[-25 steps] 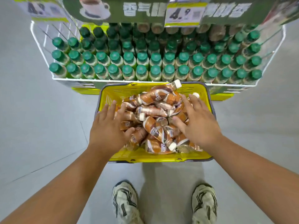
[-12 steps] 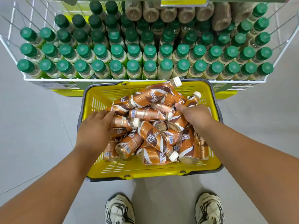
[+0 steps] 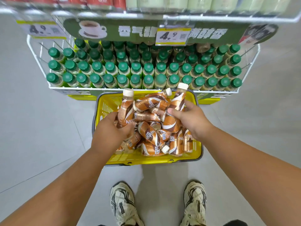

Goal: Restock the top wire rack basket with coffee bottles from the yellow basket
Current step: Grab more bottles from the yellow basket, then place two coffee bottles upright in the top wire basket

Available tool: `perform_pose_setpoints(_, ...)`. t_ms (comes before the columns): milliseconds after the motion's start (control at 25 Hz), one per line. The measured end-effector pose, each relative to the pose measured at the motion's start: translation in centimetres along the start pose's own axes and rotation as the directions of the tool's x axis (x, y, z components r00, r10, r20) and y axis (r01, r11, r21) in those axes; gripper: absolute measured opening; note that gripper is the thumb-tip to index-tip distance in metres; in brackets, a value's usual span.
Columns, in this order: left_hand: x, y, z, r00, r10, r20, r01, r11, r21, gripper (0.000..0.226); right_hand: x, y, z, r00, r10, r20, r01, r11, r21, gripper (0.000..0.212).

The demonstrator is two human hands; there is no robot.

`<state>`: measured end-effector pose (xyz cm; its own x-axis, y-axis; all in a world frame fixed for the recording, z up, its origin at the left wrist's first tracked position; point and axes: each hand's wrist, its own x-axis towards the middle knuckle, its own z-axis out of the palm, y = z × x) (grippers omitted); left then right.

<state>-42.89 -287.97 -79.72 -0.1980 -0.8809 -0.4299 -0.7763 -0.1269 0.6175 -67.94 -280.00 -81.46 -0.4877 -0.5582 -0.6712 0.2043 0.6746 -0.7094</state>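
My left hand [image 3: 112, 132] and right hand [image 3: 192, 120] each grip a coffee bottle [image 3: 125, 110] upright, caps pointing away toward the rack [image 3: 40, 59]. Both bottles rise from my curled fingers above the yellow basket [image 3: 197, 148].

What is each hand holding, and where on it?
Each grips one coffee bottle by its body: left hand a bottle, right hand another bottle, caps up.
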Motion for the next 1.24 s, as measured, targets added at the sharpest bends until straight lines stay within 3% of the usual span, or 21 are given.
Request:
perform_pose_setpoints(120, -3.9, 5.2, -3.9, 1.0, 0.002, -0.017, -0.004, 0.996, -0.086, 0.03, -5.8, -4.9, -1.5, 0.997, -0.072, 0.023, 0.071, 0.997, 0.016, 0.046)
perform_pose_setpoints(280, -9.4, 13.4, -10.5, 0.998, 0.041, -0.058, -0.05, 0.984, -0.17, 0.055, -14.0, -12.7, -4.1, 0.981, -0.182, 0.071, 0.178, 0.982, 0.058, 0.047)
perform_pose_setpoints(440, -14.0, 21.4, -17.8, 0.99, 0.08, -0.112, -0.104, 0.97, -0.22, 0.055, -21.8, -21.8, -6.9, 0.95, -0.296, 0.097, 0.291, 0.955, 0.061, 0.053)
perform_pose_setpoints(560, -17.2, 27.3, -23.4, 0.981, 0.121, -0.15, -0.157, 0.956, -0.25, 0.048, -28.0, -28.7, -9.5, 0.919, -0.376, 0.123, 0.364, 0.925, 0.105, 0.037)
perform_pose_setpoints(840, -24.2, 38.8, -34.7, 0.951, 0.234, -0.202, -0.295, 0.883, -0.365, 0.05, -40.2, -41.1, -13.4, 0.839, -0.537, 0.086, 0.526, 0.841, 0.129, 0.028)
perform_pose_setpoints(1000, -27.3, 43.9, -40.5, 0.918, 0.286, -0.273, -0.367, 0.873, -0.32, 0.064, -45.4, -46.8, -14.8, 0.78, -0.62, 0.086, 0.603, 0.782, 0.16, 0.023)
perform_pose_setpoints(1160, -29.4, 47.8, -45.7, 0.877, 0.361, -0.318, -0.454, 0.838, -0.301, 0.068, -49.3, -52.3, -15.5, 0.731, -0.68, 0.055, 0.665, 0.729, 0.161, 0.04)
perform_pose_setpoints(1240, -29.8, 49.3, -47.8, 0.862, 0.394, -0.32, -0.485, 0.826, -0.289, 0.07, -50.7, -54.6, -15.7, 0.705, -0.709, 0.031, 0.696, 0.699, 0.164, 0.035)
